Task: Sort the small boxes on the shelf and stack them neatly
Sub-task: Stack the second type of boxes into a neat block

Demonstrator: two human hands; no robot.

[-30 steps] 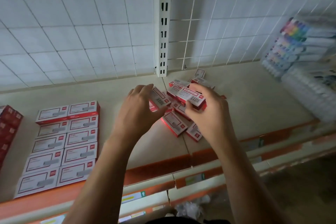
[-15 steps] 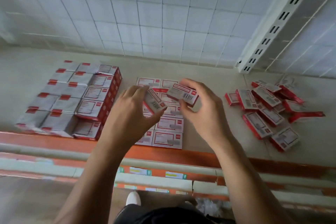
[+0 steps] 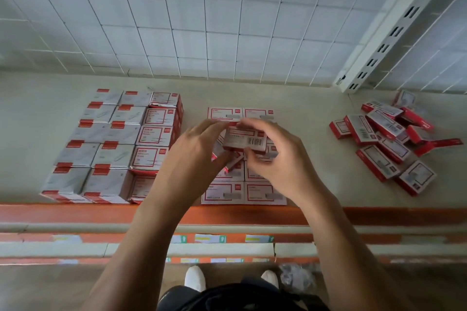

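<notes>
right hand (image 3: 280, 159) grip pinches small red-and-white cardboard box (image 3: 245, 137) by its long edges | left hand (image 3: 194, 156) grip curls on second box (image 3: 233, 163), mostly hidden | laid row (image 3: 222, 192) under grip, loose pile (image 3: 386, 139) right of it | likely light, stiff, crushable: hold the edges

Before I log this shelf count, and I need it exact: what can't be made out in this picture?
Head view only.
Flat white-and-red box grid: middle rows hidden by the left hand and right hand.
Small red-and-white barcode box they grip: anything beneath it is covered by fingers.
Loose pile of red-and-white boxes: label print blurred.
Tall block of stacked boxes: layer count hidden, seen from above.
</notes>
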